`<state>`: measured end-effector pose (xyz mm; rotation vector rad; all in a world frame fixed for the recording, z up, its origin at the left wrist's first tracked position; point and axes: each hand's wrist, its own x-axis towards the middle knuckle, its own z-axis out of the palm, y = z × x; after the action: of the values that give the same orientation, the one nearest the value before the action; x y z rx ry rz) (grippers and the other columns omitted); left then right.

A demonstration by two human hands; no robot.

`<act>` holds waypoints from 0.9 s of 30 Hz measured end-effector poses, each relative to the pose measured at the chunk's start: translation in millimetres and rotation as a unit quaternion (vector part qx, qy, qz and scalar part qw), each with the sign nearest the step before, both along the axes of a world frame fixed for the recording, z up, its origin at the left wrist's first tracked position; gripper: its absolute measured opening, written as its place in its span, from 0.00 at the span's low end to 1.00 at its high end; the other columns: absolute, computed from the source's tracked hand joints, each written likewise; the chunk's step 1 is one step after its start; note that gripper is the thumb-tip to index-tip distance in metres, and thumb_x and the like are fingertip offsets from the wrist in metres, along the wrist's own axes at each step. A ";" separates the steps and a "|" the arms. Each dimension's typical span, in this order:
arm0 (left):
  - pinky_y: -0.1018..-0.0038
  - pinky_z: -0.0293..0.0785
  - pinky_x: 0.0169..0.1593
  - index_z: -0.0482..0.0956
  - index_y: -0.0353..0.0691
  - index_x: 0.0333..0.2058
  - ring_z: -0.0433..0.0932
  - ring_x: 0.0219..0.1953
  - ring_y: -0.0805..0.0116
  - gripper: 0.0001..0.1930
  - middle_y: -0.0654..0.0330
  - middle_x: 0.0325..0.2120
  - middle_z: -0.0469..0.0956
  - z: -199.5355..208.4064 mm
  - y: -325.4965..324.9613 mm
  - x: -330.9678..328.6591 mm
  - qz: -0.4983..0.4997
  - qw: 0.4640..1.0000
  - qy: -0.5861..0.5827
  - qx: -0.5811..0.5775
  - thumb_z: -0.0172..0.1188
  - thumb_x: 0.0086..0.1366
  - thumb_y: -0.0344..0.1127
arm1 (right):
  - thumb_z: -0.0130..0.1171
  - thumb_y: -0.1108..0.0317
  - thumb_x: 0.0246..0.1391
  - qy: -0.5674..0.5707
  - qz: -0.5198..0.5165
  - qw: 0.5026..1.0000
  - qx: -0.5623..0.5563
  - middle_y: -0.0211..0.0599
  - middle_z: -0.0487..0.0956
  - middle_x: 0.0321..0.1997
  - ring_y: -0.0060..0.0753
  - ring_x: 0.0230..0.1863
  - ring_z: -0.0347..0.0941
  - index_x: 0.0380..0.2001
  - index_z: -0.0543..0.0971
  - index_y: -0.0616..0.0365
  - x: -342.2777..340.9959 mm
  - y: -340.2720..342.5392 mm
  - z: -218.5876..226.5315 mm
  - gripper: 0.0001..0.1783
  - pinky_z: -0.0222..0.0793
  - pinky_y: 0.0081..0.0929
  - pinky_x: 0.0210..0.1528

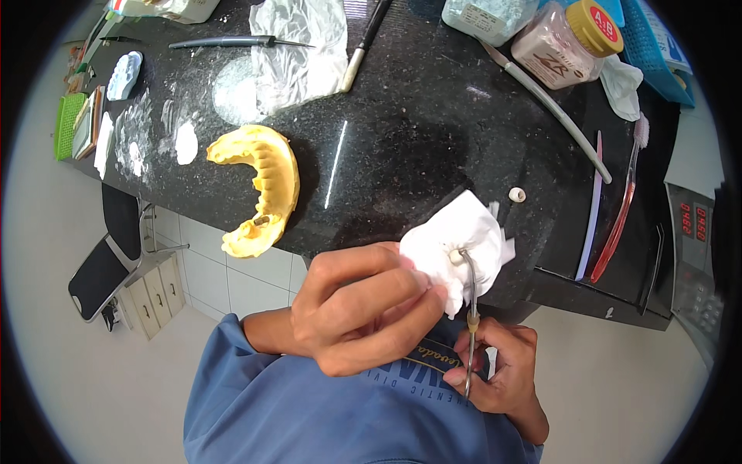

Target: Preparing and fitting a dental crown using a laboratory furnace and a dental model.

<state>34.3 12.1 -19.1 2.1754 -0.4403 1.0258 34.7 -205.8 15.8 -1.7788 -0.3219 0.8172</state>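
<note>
Left hand (359, 313): fingers curled nearly closed, tips pinching the lower left edge of a folded white tissue (475, 224). Right hand (502, 363): fingers closed around the shaft of a slim metal instrument (473, 288), low on its length. Instrument: long axis running away from the wearer, bent tip at the far end, at or just above a small off-white piece (454, 257); contact cannot be told. Piece: on the tissue, right of the left fingertips, which are nearer; beyond the right hand and slightly left of it. Also on the dark bench (379, 185): one yellow dental-arch model (289, 170), left; one small hollow cap (517, 195), beyond the tissue.
</note>
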 end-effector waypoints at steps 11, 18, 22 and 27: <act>0.80 0.80 0.35 0.85 0.40 0.30 0.79 0.33 0.68 0.09 0.62 0.31 0.81 6.1 1.6 3.8 -0.020 0.989 0.025 0.146 0.65 0.46 0.30 | 0.77 0.66 0.33 -0.053 0.021 0.998 0.019 0.28 0.71 0.16 0.20 0.14 0.65 0.25 0.74 0.61 6.4 5.2 -1.1 0.20 0.63 0.20 0.17; 0.81 0.77 0.33 0.85 0.44 0.31 0.73 0.34 0.71 0.11 0.67 0.31 0.81 1.9 1.4 8.4 -0.004 0.985 0.022 0.169 0.63 0.46 0.32 | 0.77 0.65 0.33 0.057 0.007 0.995 0.078 0.27 0.70 0.15 0.20 0.13 0.65 0.22 0.74 0.59 6.8 -0.2 -1.6 0.19 0.63 0.20 0.17; 0.82 0.77 0.32 0.86 0.44 0.32 0.73 0.34 0.71 0.13 0.68 0.31 0.80 0.0 1.7 9.8 -0.006 0.985 0.023 0.169 0.63 0.43 0.32 | 0.77 0.65 0.33 -0.068 0.005 0.998 0.004 0.26 0.67 0.13 0.20 0.13 0.65 0.22 0.75 0.58 4.2 1.8 -5.1 0.19 0.62 0.21 0.16; 0.81 0.79 0.33 0.85 0.42 0.31 0.75 0.34 0.70 0.10 0.62 0.32 0.79 2.6 5.0 6.2 -0.037 0.991 0.022 0.124 0.68 0.46 0.28 | 0.76 0.58 0.37 -0.020 0.032 0.999 0.025 0.28 0.73 0.16 0.19 0.15 0.67 0.23 0.76 0.59 3.6 -3.1 -2.3 0.21 0.62 0.18 0.18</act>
<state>40.5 17.1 -16.6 2.3744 -0.6536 0.9212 38.3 -208.9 13.4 -1.7476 -0.4251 0.8122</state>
